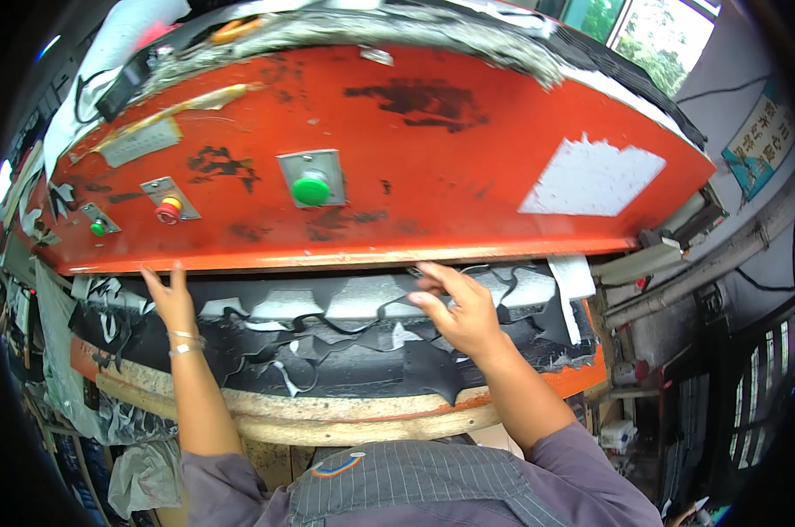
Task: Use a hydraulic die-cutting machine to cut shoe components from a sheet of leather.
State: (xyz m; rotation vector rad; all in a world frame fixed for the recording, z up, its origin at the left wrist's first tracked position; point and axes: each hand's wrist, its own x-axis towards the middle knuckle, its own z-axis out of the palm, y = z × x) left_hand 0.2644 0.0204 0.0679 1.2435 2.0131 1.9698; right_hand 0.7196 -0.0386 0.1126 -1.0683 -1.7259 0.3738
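Both arms reach forward under the lower front edge of a large red machine. My left hand has its fingers spread, their tips close to that edge; it wears a bracelet at the wrist. My right hand is farther right, thumb and forefinger apart, fingertips beside the same edge; nothing held shows clearly. Below the hands lies black sheet material, cut into irregular scraps with pale strips and gaps. A white piece hangs at its right end. Whatever lies deeper under the machine is hidden.
The machine front carries a large green button, a red button and a small green button. A worn wooden edge runs between me and the bed. Pale crumpled plastic hangs at lower left. Pipes line the right wall.
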